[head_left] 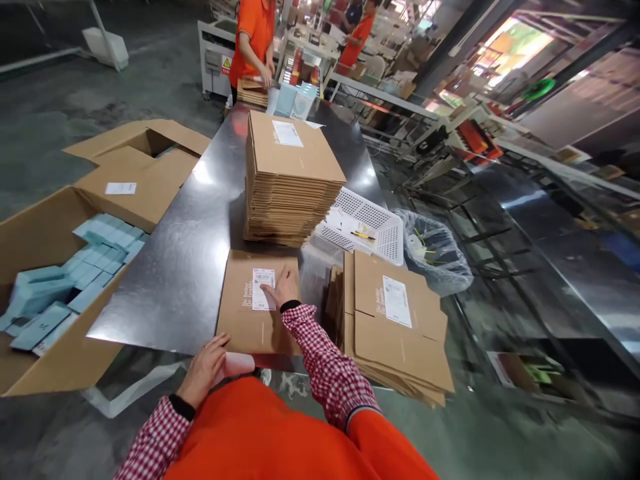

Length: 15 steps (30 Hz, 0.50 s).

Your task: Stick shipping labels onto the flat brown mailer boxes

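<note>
A flat folded cardboard box (240, 320) lies at the near edge of the metal table, printed with white lettering. On it is a white printed label (263, 290). My right hand (286, 290) rests on the box and label, thumb stretched across the label and fingers apart. At the box's near left corner, my left hand (207, 367) is closed around a white paper roll (239, 363), its grip partly hidden. A pale paper strip (137, 392) trails away to the left of that hand.
A tall stack of flat boxes (295, 180) stands behind. More labelled boxes (400, 313) pile on the right, near a white perforated basket (370, 223) and a bagged bin (435, 253). Left is an open carton (60, 373) of light-blue boxes. A co-worker (254, 40) stands beyond.
</note>
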Each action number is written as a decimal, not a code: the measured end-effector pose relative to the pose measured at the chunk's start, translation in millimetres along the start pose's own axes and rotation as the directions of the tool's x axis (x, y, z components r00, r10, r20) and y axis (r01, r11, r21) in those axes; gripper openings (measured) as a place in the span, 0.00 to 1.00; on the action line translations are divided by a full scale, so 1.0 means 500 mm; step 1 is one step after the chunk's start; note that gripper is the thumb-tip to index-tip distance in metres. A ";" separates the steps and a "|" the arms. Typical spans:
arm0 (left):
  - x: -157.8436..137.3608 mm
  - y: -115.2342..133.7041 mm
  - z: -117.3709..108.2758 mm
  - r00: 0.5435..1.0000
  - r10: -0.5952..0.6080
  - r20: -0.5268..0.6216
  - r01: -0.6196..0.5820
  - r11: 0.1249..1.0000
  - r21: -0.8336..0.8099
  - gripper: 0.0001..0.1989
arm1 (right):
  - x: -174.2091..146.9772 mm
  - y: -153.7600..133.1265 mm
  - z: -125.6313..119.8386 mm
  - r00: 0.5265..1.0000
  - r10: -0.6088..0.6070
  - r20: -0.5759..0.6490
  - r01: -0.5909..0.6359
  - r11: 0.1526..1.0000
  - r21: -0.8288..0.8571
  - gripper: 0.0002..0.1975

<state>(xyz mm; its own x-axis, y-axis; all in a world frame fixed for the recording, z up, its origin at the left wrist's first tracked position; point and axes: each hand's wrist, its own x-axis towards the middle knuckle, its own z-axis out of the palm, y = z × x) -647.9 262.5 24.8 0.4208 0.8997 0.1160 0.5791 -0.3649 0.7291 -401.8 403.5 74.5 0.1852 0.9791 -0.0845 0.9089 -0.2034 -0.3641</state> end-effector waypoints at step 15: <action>0.008 0.028 -0.018 0.971 -0.233 -0.057 0.229 0.971 -0.073 0.23 | -0.056 0.093 -0.013 0.910 0.414 -0.026 -0.411 0.908 0.075 0.25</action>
<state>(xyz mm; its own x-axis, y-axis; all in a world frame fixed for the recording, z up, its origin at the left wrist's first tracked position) -644.3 262.9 41.6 0.2337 0.9721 -0.0185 0.6077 -0.1312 0.7833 -362.1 366.8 65.8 0.5544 0.8069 -0.2038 0.7215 -0.5880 -0.3657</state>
